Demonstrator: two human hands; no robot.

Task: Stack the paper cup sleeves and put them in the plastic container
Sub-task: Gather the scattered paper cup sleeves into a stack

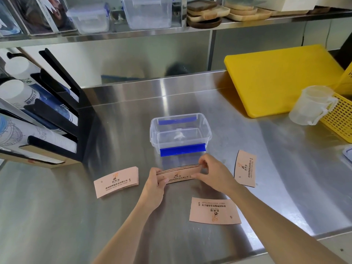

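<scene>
Pink sleeve stack (178,173) gripped between left hand (155,182) and right hand (213,173) near clear container (181,130).

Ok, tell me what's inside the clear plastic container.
The plastic container holds no sleeves; only its clear floor shows, with a glare spot. The stack of sleeves is in the left hand and right hand.

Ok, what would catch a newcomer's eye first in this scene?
Probably the big yellow cutting board leaning at the back right of the steel counter. Next, the empty clear plastic container with blue clips at centre, and just in front of it both hands, left hand and right hand, squaring a stack of sleeves.
</scene>
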